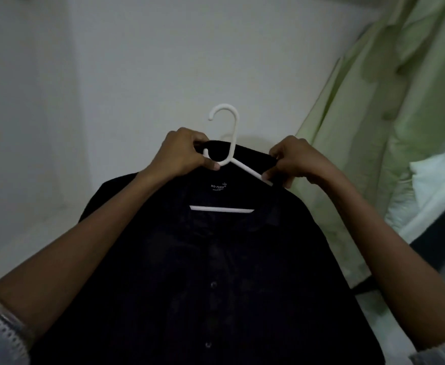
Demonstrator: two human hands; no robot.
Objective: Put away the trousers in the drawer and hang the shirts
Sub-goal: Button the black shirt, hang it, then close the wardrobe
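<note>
Before wall (137,61), left hand (181,154), right hand (299,160) gripping hanger (232,143) (shirt (216,259) on), curtain (374,122) alongside.

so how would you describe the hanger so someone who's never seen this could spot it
Against the pale wall, left of the green curtain, a dark buttoned shirt is held up. The hanger sits in its collar, hook rising between the left hand and right hand. Its white plastic stands out from the dark cloth.
</note>
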